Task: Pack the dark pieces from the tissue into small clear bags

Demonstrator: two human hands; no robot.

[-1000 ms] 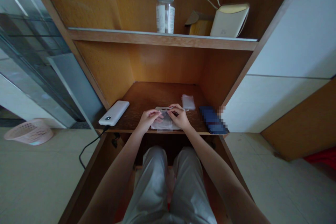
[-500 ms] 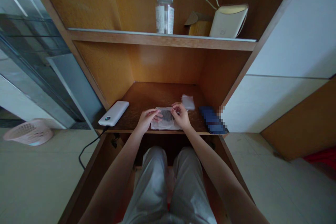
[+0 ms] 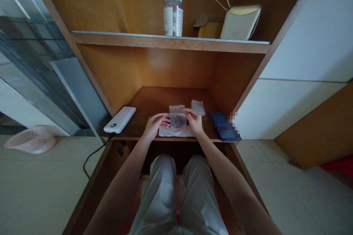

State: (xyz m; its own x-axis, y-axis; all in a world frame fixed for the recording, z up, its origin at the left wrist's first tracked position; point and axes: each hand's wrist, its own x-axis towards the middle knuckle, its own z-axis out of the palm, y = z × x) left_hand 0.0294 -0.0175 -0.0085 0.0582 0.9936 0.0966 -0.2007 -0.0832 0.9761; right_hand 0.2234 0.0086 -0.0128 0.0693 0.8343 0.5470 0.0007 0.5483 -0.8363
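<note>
A small clear zip bag [image 3: 177, 109] lies flat on the cabinet's lower shelf, with something dark and round showing in it; I cannot make out what. Under it is a crumpled whitish plastic sheet or bag [image 3: 167, 132]. My left hand [image 3: 154, 125] is at the zip bag's left edge, fingers loosely apart and nothing gripped. At the bag's upper right edge, my right hand [image 3: 194, 120] has its fingers stretched out, near or lightly touching the plastic. Beyond the right hand lie more small clear bags [image 3: 198, 107].
A white power bank [image 3: 120, 119] with a black cable lies at the left, a dark blue phone [image 3: 224, 126] at the right. The upper shelf [image 3: 171, 42] holds a clear bottle [image 3: 173, 14], a small box [image 3: 210, 25] and a cream strapped device [image 3: 239, 22]. A pink basket [image 3: 31, 140] stands on the floor.
Both hands have let go of the zip bag's top edge and moved slightly apart. The bag's zip end now lies spread out, pointing away from me.
</note>
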